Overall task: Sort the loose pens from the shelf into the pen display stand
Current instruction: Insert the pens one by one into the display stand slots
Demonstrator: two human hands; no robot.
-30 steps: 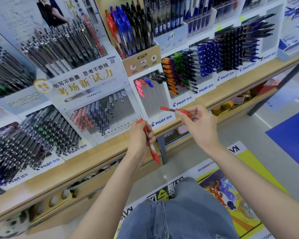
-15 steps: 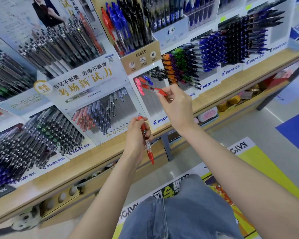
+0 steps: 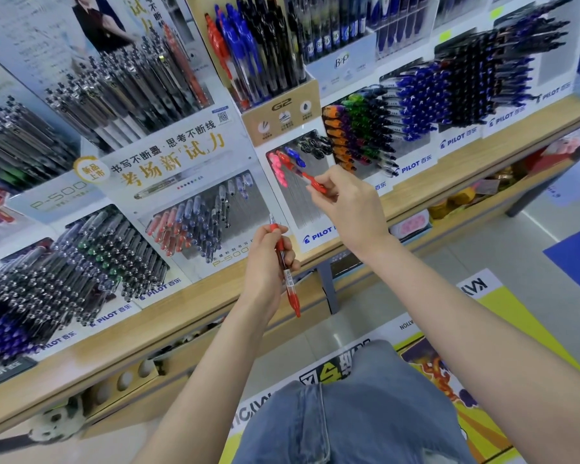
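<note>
red pen [image 3: 315, 184] is pinched by the right hand [image 3: 345, 204], its far end at the pen display stand [image 3: 307, 212] beside the pink pens [image 3: 279, 170] slotted there. the left hand [image 3: 265, 259] grips a second red pen [image 3: 287, 274], nearly upright, in front of the wooden shelf [image 3: 188, 306].

"G2" on the box [image 3: 282, 118] above the right hand [image 3: 349, 209]; "PILOT" on the stand [image 3: 318, 236] just left of it; "P-500" on the sign [image 3: 59, 195] far left
</note>
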